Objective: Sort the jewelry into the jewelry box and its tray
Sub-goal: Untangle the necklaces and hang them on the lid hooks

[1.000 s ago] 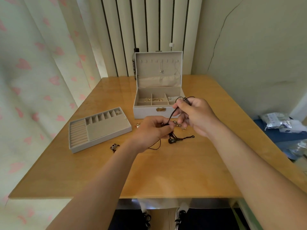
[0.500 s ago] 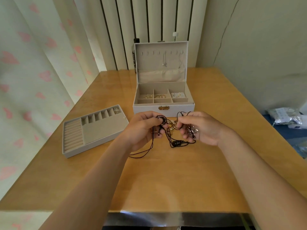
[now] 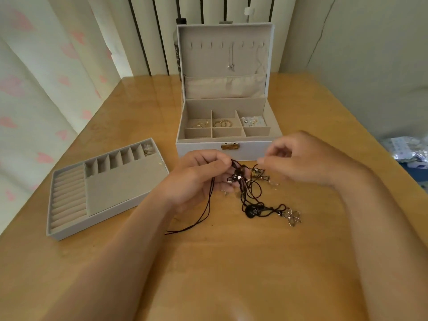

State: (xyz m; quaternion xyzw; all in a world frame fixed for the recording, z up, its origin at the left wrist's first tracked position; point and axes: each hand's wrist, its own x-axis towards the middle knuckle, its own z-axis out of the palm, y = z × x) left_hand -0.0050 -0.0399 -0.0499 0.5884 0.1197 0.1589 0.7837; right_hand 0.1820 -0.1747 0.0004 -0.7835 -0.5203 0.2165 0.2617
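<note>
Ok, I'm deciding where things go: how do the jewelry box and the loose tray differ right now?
The jewelry box stands with its lid upright and has a gold clasp; the tray lies flat, lidless. The box holds pieces in three back compartments; the tray in only one small end slot. Both are grey with beige lining.

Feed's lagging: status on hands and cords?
Left hand pinches tangled black cords. Right hand beside them, blurred, grip unclear. Nothing blocks open jewelry box.
</note>
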